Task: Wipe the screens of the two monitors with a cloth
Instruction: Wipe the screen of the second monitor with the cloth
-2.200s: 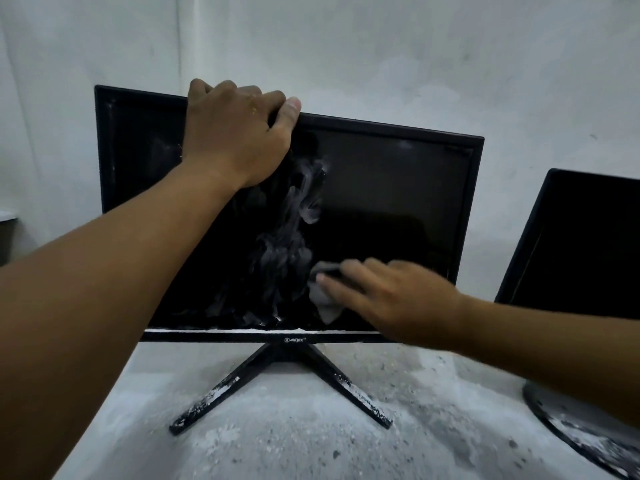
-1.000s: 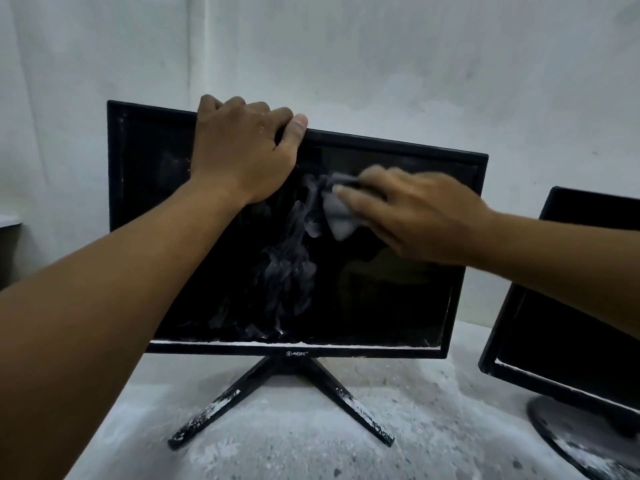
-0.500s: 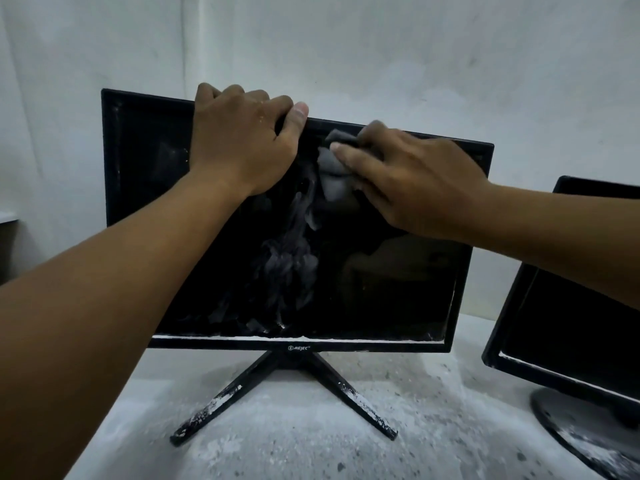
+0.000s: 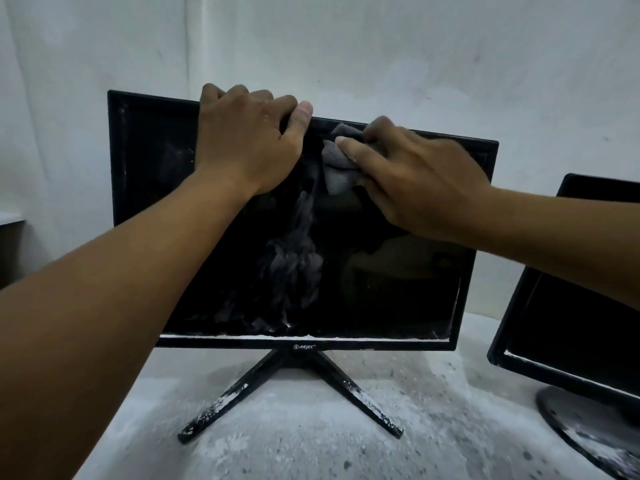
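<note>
The right hand pressed the grey cloth against the first monitor just under its top edge, beside the left hand gripping that edge; smears below it probably needed another downward pass.

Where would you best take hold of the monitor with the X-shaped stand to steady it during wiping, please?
Probably the top edge, from above, as the left hand does now: its fingers curl over the thin bezel of the monitor while the thumb lies on the front. The upright panel offers a graspable rim there, clear of the cloth under the right hand.
</note>
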Motion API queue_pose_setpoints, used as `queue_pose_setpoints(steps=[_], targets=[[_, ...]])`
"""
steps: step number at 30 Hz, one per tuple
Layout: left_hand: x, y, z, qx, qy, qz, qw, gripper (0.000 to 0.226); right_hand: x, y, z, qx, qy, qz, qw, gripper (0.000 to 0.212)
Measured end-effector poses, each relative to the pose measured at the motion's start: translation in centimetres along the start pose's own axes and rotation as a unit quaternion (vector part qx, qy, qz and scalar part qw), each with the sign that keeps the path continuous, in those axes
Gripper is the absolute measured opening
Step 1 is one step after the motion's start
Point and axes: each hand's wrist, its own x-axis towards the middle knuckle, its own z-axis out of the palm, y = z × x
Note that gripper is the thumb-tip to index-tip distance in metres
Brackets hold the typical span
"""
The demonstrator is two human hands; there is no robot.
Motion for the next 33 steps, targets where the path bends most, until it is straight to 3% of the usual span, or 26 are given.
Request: queue_pose_setpoints(steps=[3,7,9,14,16,20,22,24,28,30,33], targets=[[0.0,0.0,0.1,0.001,-0.006,-0.002,1.0,0.041,-1.9,-1.7,0.9,0.01,-0.02,-0.113,0.993,0.049],[0.0,0.2,0.0,-0.001,-0.011,-0.005,1.0,0.043,-4.8,-2.8,1.5,-0.016,-0.08,-0.275,0.958,0.049],[-0.1,0.3,-0.1,-0.001,-0.009,-0.001,1.0,0.042,-4.1,-2.1,1.3,-0.027,-0.054,-0.25,0.966,0.046],[-0.1,0.0,-0.2,0.017,-0.003,0.007,1.0,0.05,-0.3,-0.7,0.1,0.0,0.012,0.016,1.0,0.048],[-0.1,0.0,-0.1,0.016,0.0,0.01,1.0,0.048,-0.8,-1.4,0.5,0.007,0.008,-0.008,1.0,0.049],[0.0,0.0,0.0,-0.001,-0.01,0.001,1.0,0.043,-4.2,-4.1,1.6,0.008,-0.059,-0.227,0.972,0.05],[-0.1,0.1,0.0,-0.006,-0.007,0.001,1.0,0.042,-4.5,-3.9,1.5,-0.016,-0.075,-0.288,0.955,0.049],[-0.1,0.1,0.1,-0.003,-0.002,0.004,1.0,0.041,-3.2,-2.7,1.2,-0.019,-0.046,-0.242,0.969,0.047],[0.0,-0.3,0.1,0.01,0.006,0.02,1.0,0.045,-0.4,-1.1,0.1,0.009,-0.006,-0.029,1.0,0.046],[0.1,-0.4,0.1,-0.002,0.005,0.023,1.0,0.046,-1.1,-1.7,0.5,0.01,-0.008,-0.044,0.999,0.047],[0.5,-0.8,-0.1,-0.032,-0.012,0.016,0.999,0.044,-3.9,-3.1,1.5,0.012,-0.039,-0.175,0.984,0.05]])
